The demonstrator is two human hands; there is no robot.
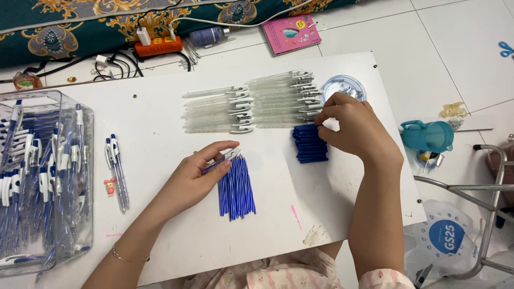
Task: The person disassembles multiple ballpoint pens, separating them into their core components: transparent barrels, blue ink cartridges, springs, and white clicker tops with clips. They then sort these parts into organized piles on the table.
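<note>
My left hand (201, 174) holds a clear pen barrel with a blue refill (224, 159) just above a bundle of blue refills (235, 187) lying on the white board (278, 214). My right hand (350, 128) rests with its fingertips pinched at the top of a stack of short dark blue grip pieces (309, 144). Two rows of clear pen barrels with white clips (251, 107) lie just beyond both hands.
A clear plastic bin (45, 182) of finished blue pens stands at the left, with a few finished pens (118, 171) beside it. A round clear lid (342, 86), a teal cup (428, 135), a pink booklet (292, 33), an orange power strip (158, 45) and a metal frame (492, 214) surround the board.
</note>
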